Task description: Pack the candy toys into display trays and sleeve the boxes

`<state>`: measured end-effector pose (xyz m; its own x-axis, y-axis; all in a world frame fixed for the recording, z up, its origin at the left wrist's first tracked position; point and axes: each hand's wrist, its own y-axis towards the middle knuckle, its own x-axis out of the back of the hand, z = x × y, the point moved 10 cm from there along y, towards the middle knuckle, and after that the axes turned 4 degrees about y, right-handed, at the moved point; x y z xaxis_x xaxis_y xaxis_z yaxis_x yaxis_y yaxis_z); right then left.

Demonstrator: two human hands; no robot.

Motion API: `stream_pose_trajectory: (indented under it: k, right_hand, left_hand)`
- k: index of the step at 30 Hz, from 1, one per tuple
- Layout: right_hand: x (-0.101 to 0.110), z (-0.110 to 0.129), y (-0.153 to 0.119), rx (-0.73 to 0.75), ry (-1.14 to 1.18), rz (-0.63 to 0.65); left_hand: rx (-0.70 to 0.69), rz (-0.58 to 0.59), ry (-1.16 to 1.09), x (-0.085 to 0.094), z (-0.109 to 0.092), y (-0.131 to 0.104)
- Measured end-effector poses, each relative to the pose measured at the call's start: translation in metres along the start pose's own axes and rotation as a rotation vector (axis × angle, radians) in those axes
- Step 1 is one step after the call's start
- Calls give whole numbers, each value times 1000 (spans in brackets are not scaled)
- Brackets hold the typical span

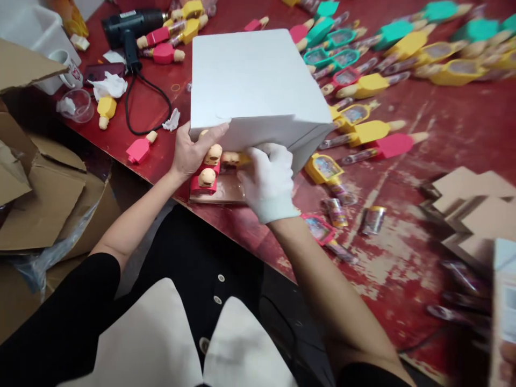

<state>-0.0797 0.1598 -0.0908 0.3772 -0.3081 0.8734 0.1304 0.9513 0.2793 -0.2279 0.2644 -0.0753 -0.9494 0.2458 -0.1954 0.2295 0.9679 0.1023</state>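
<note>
A large white box (258, 80) lies on the red table, its open side facing me. Inside the opening, at the left, stand red toys (206, 180) with beige animal heads. My bare left hand (195, 148) is at the box's left edge, its thumb across the upper rim and its fingers mostly hidden beside the toys. My right hand (268, 177), in a white glove, reaches into the opening with bent fingers. A yellow toy with a beige head (233, 159) lies at its fingertips; the glove hides how it is held.
Yellow, red and green toys (371, 85) lie across the red table (403, 177). A black heat gun (131, 32) with a looped cable, a mug (66, 67) and crumpled paper are at the upper left. Brown cardboard (48, 188) is at the left; cardboard inserts (479, 209) are at the right.
</note>
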Motion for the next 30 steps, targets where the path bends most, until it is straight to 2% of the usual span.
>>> stream_pose_trajectory:
  k: [4, 6, 8, 9, 11, 12, 13, 14, 15, 17, 19, 21, 23, 24, 27, 29, 30]
  right_hand:
    - [-3, -14, 6, 51, -90, 66]
    - [-3, -21, 11, -12, -142, 101]
    - [9, -26, 8, -97, -104, 81]
    - [22, -27, 1, -145, -38, 26]
    - [57, -30, -20, -242, 166, -144]
    - [69, -27, -31, -250, 289, -190]
    - [75, -20, -40, -219, 407, -176]
    - [75, -10, -44, -157, 505, -116]
    - [71, 3, -46, -77, 561, -39]
    - [53, 22, -39, 69, 505, 74]
    - [24, 26, -21, 128, 251, 148]
    - [-15, 24, -3, 156, -38, 286]
    - [-42, 19, 6, 150, -224, 411]
    - [-48, 16, 8, 135, -272, 435]
    - [-46, 9, 7, 86, -271, 462]
    - [-29, -1, 0, 14, -142, 420]
    - [-14, -6, -7, -25, -20, 352]
  left_hand:
    - [-18, 18, 1, -2, 2, 9]
    - [-24, 24, 17, 0, 0, 10]
    - [-18, -39, 8, 11, -5, -2]
    - [-36, -102, -5, 19, -11, -14]
    - [-144, -266, -31, 37, -28, -54]
    - [-205, -311, -27, 40, -37, -79]
    - [-244, -315, -15, 37, -43, -104]
    - [-202, -221, 6, 24, -41, -123]
    - [-103, -105, 22, 7, -32, -140]
    - [156, 62, 14, -19, -7, -170]
    - [386, 97, -62, -32, 16, -191]
    - [552, 88, -205, -40, 33, -201]
    - [664, 86, -341, -47, 44, -206]
    - [693, 86, -392, -51, 49, -206]
    - [713, 75, -448, -60, 59, -202]
    - [735, 30, -477, -64, 67, -196]
    - [753, -6, -505, -66, 71, -192]
